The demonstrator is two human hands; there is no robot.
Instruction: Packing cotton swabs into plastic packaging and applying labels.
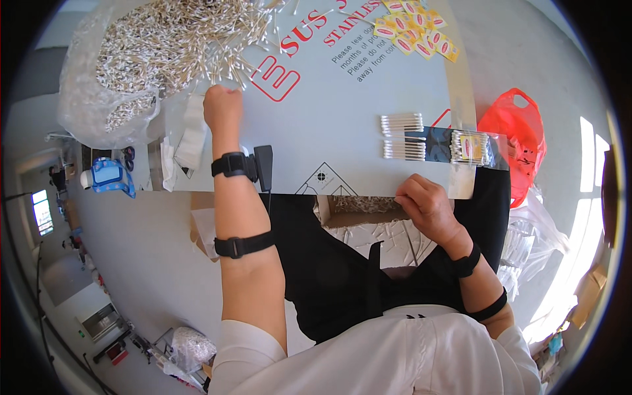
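A large heap of cotton swabs (178,49) spills from a clear plastic bag (72,108) at the far left of the table. At the heap's near edge my left hand (224,108) is closed like a fist; whatever its fingers hold is hidden. My right hand (428,205) is at the table's front edge with its fingers curled together, and I cannot make out anything in them. Two small rows of cotton swabs (403,149) lie side by side on the right. Next to them, a dark strip (438,145) leads to a clear packet of swabs (469,147) with a yellow label.
Several yellow labels (418,27) are piled at the far right of the grey table (316,131). A red plastic bag (517,138) hangs beyond its right edge. Below the front edge stands an open cardboard box (365,214) with swabs inside. White tissue (191,141) and a blue pouch (108,176) lie left.
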